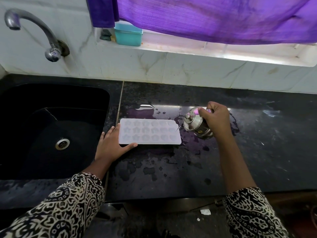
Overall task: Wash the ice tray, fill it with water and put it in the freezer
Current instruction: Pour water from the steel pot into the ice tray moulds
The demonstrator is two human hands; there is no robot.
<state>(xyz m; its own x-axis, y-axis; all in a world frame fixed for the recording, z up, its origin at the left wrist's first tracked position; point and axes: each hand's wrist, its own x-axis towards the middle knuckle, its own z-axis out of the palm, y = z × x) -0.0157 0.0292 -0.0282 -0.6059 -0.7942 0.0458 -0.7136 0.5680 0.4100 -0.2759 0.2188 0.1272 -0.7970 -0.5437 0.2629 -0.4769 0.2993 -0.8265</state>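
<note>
A pale white ice tray [150,132] with several star-shaped cells lies flat on the wet black counter [257,134], just right of the sink. My left hand [112,145] rests at the tray's left end, fingers straight along the edge and thumb against its near edge. My right hand [217,117] grips a small steel cup [195,123], tilted toward the tray's right end. A thin stream of water runs from the cup's rim onto the tray.
A black sink [51,131] with a steel drain lies at left under a curved metal tap [34,33]. Puddles spread over the counter around the tray. A teal box [127,36] stands on the window ledge below a purple curtain [214,18].
</note>
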